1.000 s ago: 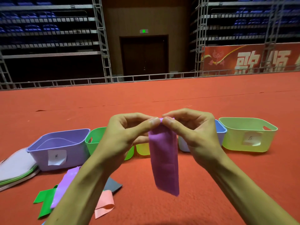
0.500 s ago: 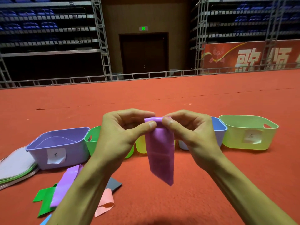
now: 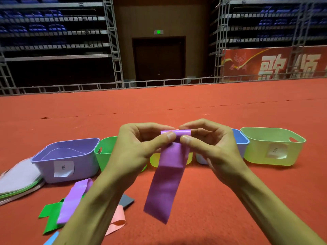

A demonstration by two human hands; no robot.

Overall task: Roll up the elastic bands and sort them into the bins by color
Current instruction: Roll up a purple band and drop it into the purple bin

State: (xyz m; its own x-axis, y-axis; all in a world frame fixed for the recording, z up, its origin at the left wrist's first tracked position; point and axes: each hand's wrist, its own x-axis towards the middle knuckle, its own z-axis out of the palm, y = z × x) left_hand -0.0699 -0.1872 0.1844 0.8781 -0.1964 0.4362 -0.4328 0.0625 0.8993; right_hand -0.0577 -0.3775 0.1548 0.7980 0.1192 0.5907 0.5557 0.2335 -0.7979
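Head view. Carpet [image 3: 177,106], red, bears a row of five bins: purple bin [image 3: 85,167] at the left end, then, to its right in order, green bin [image 3: 106,152], yellow bin [image 3: 153,161], blue bin [image 3: 238,140] and lime bin [image 3: 256,152]. Left hand [image 3: 131,152] and right hand [image 3: 212,151] meet in the air to the right of the purple bin, in front of the yellow one. Each pinches the top of a purple band [image 3: 166,183] between thumb and curled forefinger, thumbs nearly touching. The top edge is turned over into a first narrow roll, and the rest hangs flat below the hands. Unrolled bands lie in front of the purple bin: lilac band [image 3: 74,197] across green band [image 3: 49,216], then pink band [image 3: 116,220], grey band [image 3: 126,200] and a corner of blue band [image 3: 52,238]. Judged progress: rolling of this band is barely begun, most of its length is left to wind, and its drop into the purple bin is not yet done. At least five more bands wait. Bin contents are largely hidden, so the number finished cannot be told
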